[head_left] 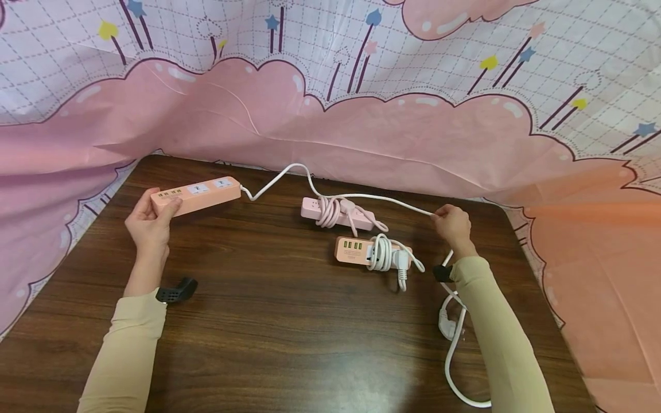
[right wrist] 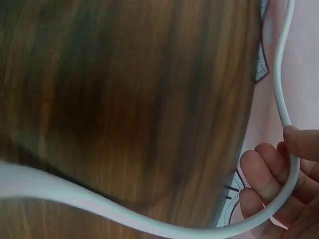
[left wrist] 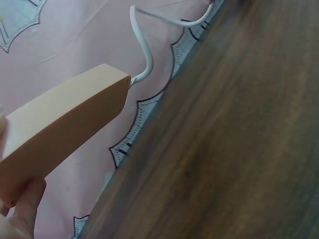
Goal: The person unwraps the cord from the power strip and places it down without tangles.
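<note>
At the table's left side, my left hand (head_left: 151,221) grips one end of an orange power strip (head_left: 203,195), thumb on its socket face. In the left wrist view the strip (left wrist: 65,117) is tilted, with fingers under it. Its white cord (head_left: 372,198) leaves the far end, bends upward, and runs right to my right hand (head_left: 453,228). There the thumb and fingers pinch the cord (right wrist: 280,74), as the right wrist view shows. Beyond that hand the cord droops past the forearm, and its white plug (head_left: 446,324) lies on the table, partly beside the sleeve.
A pink power strip (head_left: 311,209) with its cord wound round it lies near the table's back edge. In front of it lies another orange strip (head_left: 351,250), also wrapped in its white cord. The dark wooden table (head_left: 268,321) meets a patterned pink curtain (head_left: 361,137) behind.
</note>
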